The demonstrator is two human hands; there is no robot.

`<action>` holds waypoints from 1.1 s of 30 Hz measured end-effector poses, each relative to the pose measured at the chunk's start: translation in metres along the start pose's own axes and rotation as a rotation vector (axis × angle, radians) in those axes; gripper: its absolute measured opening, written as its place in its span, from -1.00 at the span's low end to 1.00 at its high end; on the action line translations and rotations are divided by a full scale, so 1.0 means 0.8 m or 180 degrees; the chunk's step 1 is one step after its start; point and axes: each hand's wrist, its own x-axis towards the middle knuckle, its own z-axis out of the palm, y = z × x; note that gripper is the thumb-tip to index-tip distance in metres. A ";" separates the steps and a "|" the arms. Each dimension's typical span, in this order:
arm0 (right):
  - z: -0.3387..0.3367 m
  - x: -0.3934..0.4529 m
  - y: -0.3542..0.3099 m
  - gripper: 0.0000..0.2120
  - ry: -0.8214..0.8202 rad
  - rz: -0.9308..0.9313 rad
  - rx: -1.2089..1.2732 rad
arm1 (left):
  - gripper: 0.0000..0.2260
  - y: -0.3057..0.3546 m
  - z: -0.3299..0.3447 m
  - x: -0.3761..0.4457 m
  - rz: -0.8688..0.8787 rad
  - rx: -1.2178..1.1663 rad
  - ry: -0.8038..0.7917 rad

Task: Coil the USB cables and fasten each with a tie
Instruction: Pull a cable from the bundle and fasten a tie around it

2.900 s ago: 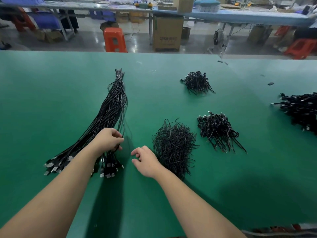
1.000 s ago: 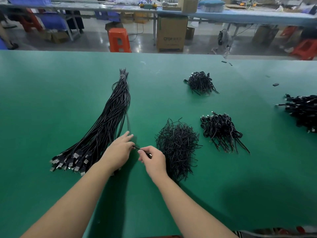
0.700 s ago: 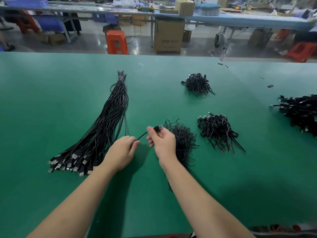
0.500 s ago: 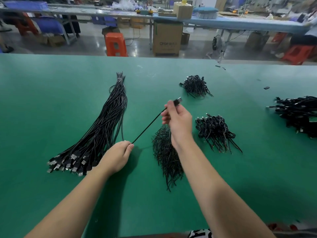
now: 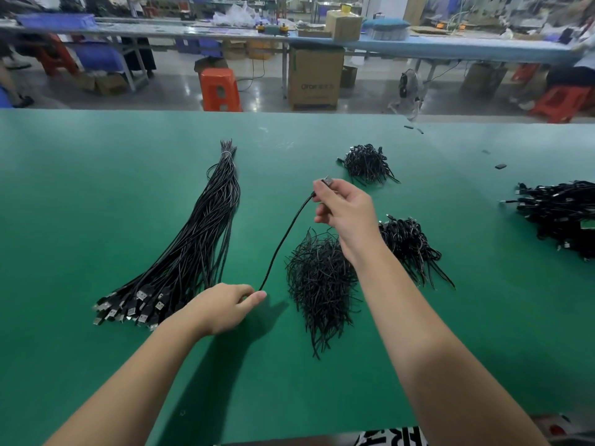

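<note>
A long bundle of straight black USB cables (image 5: 199, 239) lies on the green table (image 5: 80, 194), plugs toward me. One black cable (image 5: 283, 239) is drawn out of it. My right hand (image 5: 344, 210) pinches its plug end, raised above the table. My left hand (image 5: 222, 305) rests low beside the bundle's plugs and pinches the same cable between thumb and forefinger. A loose heap of black ties (image 5: 318, 281) lies just right of my left hand, under my right forearm.
Piles of coiled, tied cables lie at the right middle (image 5: 409, 246), farther back (image 5: 367, 164) and at the right edge (image 5: 560, 210). Small black bits (image 5: 500, 166) lie near the far right. Beyond the table are an orange stool (image 5: 219, 90), a cardboard box (image 5: 315, 78) and other benches.
My right hand took the plug end of one cable near my left hand and drew it up and away, pulling the cable out through my left fingers. The cable now sags slightly.
</note>
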 end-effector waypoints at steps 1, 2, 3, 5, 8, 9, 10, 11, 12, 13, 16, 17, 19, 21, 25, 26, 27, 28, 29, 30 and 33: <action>-0.001 -0.001 0.000 -0.85 -0.0018 0.0016 -0.0026 | -0.54 0.006 -0.004 -0.001 -0.0013 -0.0164 -0.0131; -0.002 -0.001 -0.001 -0.83 -0.0028 0.0033 -0.0039 | -0.54 0.013 -0.007 -0.002 -0.0001 -0.0261 -0.0248; -0.003 -0.001 -0.002 -0.82 -0.0035 0.0051 -0.0041 | -0.56 0.021 -0.010 -0.004 0.0031 -0.0266 -0.0357; -0.005 -0.001 -0.003 -0.78 -0.0044 0.0083 -0.0038 | -0.62 0.034 -0.015 -0.007 0.0089 -0.0182 -0.0584; -0.007 -0.002 -0.002 -0.74 -0.0073 0.0127 -0.0061 | -0.66 0.052 -0.020 -0.008 0.0115 -0.0149 -0.1002; -0.007 -0.002 -0.001 -0.74 -0.0086 0.0137 -0.0088 | -0.68 0.056 -0.022 -0.008 0.0103 -0.0040 -0.1059; -0.008 -0.002 0.000 -0.74 -0.0111 0.0136 -0.0130 | -0.62 0.059 -0.027 -0.008 0.0092 0.0124 -0.1081; -0.009 -0.003 0.002 -0.75 -0.0161 0.0130 -0.0198 | -0.47 0.063 -0.034 -0.008 0.0078 0.0250 -0.1072; -0.010 -0.003 0.003 -0.76 -0.0244 0.0128 -0.0293 | -0.32 0.067 -0.042 -0.009 0.0094 0.0169 -0.1014; -0.011 -0.004 0.004 -0.78 -0.0358 0.0131 -0.0409 | -0.23 0.071 -0.050 -0.010 0.0156 -0.0143 -0.0908; -0.008 -0.008 0.008 -0.85 -0.0727 0.0097 -0.0752 | -0.33 0.089 -0.077 -0.012 0.0499 -0.1780 -0.0382; -0.006 -0.010 0.009 -0.87 -0.0793 0.0057 -0.0874 | -0.44 0.096 -0.083 -0.009 0.0560 -0.2224 -0.0260; -0.002 -0.013 0.010 -0.88 -0.0842 0.0002 -0.1047 | -0.63 0.109 -0.092 -0.005 0.0630 -0.2509 -0.0141; 0.002 -0.017 0.009 -0.90 -0.0883 0.0023 -0.1058 | -0.72 0.120 -0.096 -0.002 0.0635 -0.2281 -0.0091; 0.004 -0.023 0.007 -0.91 -0.0968 -0.0020 -0.1159 | -0.70 0.131 -0.099 -0.002 0.0582 -0.2029 -0.0021; 0.003 -0.024 0.007 -0.91 -0.0990 -0.0041 -0.1193 | -0.68 0.132 -0.099 -0.003 0.0594 -0.1962 -0.0025; 0.003 -0.025 0.006 -0.91 -0.1016 -0.0059 -0.1246 | -0.67 0.132 -0.099 -0.003 0.0601 -0.1895 -0.0041; 0.002 -0.025 0.006 -0.91 -0.1052 -0.0067 -0.1302 | -0.65 0.132 -0.100 -0.003 0.0605 -0.1816 -0.0050; 0.002 -0.025 0.005 -0.90 -0.1093 -0.0079 -0.1340 | -0.65 0.132 -0.100 -0.004 0.0612 -0.1733 -0.0057; 0.003 -0.025 0.004 -0.90 -0.1126 -0.0108 -0.1384 | -0.64 0.132 -0.101 -0.005 0.0627 -0.1649 -0.0059; 0.005 -0.024 0.008 -0.80 -0.1037 -0.0320 -0.1656 | -0.63 0.131 -0.103 -0.004 0.0650 -0.1528 0.0061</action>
